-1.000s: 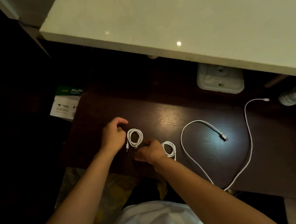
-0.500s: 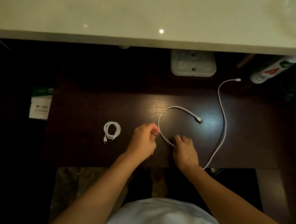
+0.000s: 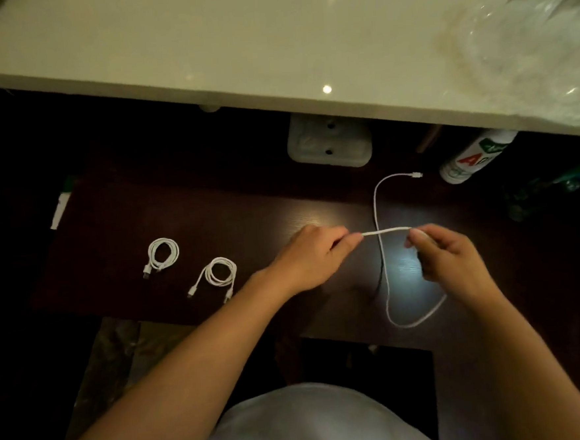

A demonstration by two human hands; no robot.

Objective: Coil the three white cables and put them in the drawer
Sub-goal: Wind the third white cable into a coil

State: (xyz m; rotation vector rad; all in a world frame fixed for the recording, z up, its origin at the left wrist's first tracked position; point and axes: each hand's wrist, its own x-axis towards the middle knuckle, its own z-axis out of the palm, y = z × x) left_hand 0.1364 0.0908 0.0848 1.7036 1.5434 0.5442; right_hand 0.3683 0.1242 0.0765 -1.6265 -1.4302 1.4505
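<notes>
Two white cables lie coiled on the dark wooden surface: one coil at the left, a second coil just right of it and nearer me. The third white cable is uncoiled. My left hand pinches one end of it and my right hand grips it a short way along, so a straight stretch runs between them above the surface. The rest hangs in a loop below my right hand, and its far plug lies near the back. No drawer can be made out.
A pale stone countertop overhangs the back. Under it sit a white socket block and a white bottle with red and green print lying at the right. Clear plastic covers the countertop's right end. A label shows at the left edge.
Both hands left the two coils and moved right to the long cable. They lifted part of it and drew it straight between them. The view shifted right.
</notes>
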